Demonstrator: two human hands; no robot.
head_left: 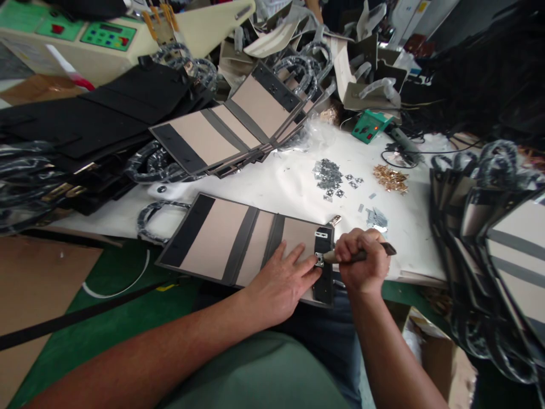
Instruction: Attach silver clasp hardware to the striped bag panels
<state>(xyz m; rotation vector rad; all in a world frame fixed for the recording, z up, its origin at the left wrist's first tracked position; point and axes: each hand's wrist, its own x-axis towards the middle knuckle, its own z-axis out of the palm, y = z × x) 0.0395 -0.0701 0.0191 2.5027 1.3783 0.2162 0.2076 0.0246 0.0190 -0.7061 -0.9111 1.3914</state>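
Observation:
A bag panel (259,241) with a beige lining and dark strips lies open at the table's front edge. My left hand (279,278) rests flat on it, fingers spread, fingertips beside a small square metal plate (319,259) on the panel's dark right-hand strip. My right hand (364,258) is closed around a slim hand tool (356,257), whose tapered end meets or nearly meets that plate; its exact kind is unclear. Farther up the same strip sits an oblong metal plate (321,234). A plastic-wrapped handle (162,220) sticks out at the panel's left side.
Loose square plates (327,175), gold-coloured fasteners (390,178) and thin metal strips (377,218) lie on the white table (281,176). Lined bag panels (230,128) and black ones (106,113) are stacked behind and left. More bags (464,227) stand right, near a green device (370,126).

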